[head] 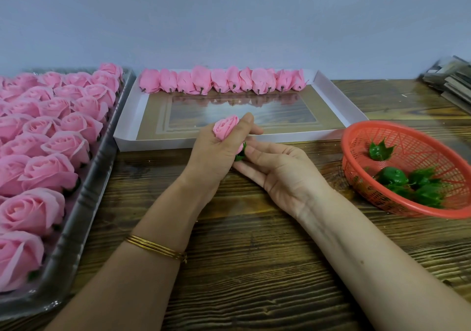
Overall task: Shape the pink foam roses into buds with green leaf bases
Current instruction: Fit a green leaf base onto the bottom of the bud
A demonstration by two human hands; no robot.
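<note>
Pink foam rose (225,127): petals furled; green base (241,153) beneath.

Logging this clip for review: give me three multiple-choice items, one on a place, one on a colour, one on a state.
1. Where do the loose green leaf bases lie? A. white box B. basket C. tray of roses
2. What colour is the basket? A. blue B. red C. white
3. What is the left hand doing? A. lying flat B. hanging idle C. gripping a pink rose
Key: B, they sit inside its mesh; B, its mesh is red; C, its fingers curl round the rose.
</note>
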